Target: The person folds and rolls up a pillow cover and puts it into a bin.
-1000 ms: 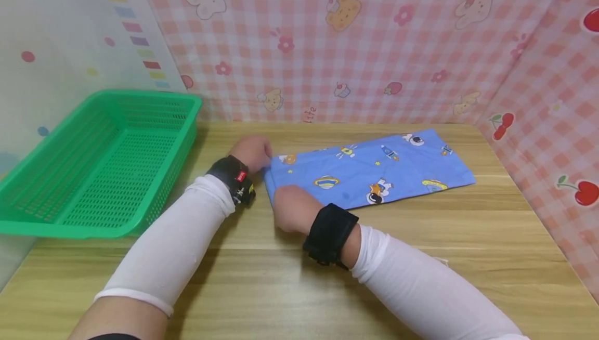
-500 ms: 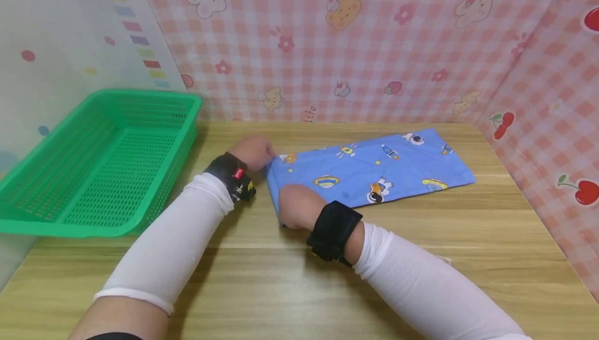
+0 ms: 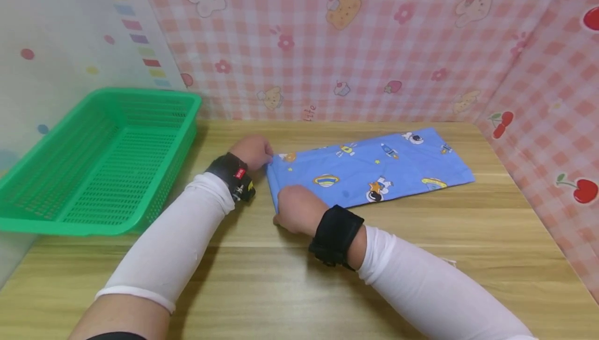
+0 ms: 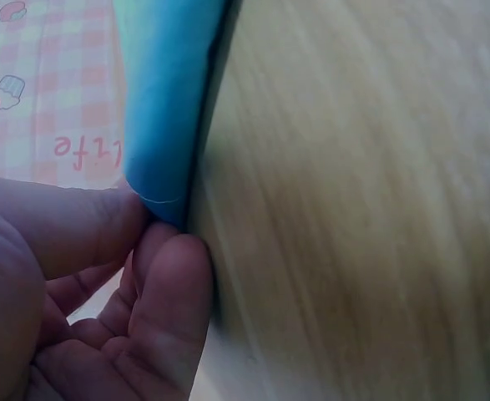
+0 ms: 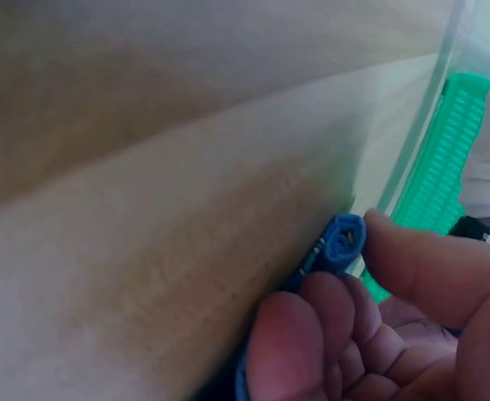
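A blue cloth [image 3: 355, 171] printed with astronauts, rockets and planets lies flat as a long strip on the table, its left end turned over into a small roll. My left hand [image 3: 252, 152] pinches the far end of that roll; the left wrist view shows the blue cloth [image 4: 168, 109] between thumb and fingertips. At the near end, my right hand [image 3: 299, 209] holds the roll with thumb and curled fingers. The right wrist view shows the coiled layers of the cloth [image 5: 343, 238] end-on beside the thumb. From the head view, the right fingertips are mostly hidden.
A green plastic basket [image 3: 135, 230] with slotted walls stands on the left of the wooden table [image 3: 262, 288]. Behind rises a pink checked wall [image 3: 290, 69], and another closes off the right side.
The rolled left edge was lifted and drawn slightly right, then settled back a little. My right hand has shifted slightly to the right; the left hand stays almost in place.
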A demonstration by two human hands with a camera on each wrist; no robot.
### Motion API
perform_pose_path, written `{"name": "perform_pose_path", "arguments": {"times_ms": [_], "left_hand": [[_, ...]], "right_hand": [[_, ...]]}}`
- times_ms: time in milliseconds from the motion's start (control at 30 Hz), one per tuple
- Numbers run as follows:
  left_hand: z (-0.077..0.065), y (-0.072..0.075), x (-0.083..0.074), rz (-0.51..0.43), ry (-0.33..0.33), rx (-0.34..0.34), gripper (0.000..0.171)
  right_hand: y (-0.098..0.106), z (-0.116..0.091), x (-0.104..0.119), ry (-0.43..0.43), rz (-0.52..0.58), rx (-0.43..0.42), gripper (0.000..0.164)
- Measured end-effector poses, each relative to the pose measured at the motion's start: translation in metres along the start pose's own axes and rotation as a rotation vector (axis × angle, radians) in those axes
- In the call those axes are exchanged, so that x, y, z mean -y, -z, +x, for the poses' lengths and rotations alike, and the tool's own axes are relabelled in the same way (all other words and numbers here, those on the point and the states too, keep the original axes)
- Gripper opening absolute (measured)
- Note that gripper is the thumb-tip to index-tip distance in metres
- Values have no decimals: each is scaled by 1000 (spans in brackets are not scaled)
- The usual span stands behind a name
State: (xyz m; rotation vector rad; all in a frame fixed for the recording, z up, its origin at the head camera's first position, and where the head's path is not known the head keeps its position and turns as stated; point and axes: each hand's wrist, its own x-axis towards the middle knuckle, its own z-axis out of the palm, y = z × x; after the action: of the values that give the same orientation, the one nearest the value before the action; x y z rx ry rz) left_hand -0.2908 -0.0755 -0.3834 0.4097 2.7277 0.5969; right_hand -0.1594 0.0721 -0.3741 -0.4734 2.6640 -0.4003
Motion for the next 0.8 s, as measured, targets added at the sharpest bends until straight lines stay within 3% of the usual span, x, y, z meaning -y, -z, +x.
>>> {"name": "perform_pose_path", "arguments": {"times_ms": [100,233,433,800], "left_hand": [[0,0,0,13,-12,-7,15],[-1,0,-2,38,-29,-17,17],[-5,-1,-6,-21,-6,-23,7],[-3,4,9,5,-53,39,30]], "right_hand": [[-1,-1,1,-5,28,-14,22],[-3,-3,1,38,24,-41,13],[-4,-4,2,82,18,-47,12],[-3,-2,6,31,26,-21,22]]}}
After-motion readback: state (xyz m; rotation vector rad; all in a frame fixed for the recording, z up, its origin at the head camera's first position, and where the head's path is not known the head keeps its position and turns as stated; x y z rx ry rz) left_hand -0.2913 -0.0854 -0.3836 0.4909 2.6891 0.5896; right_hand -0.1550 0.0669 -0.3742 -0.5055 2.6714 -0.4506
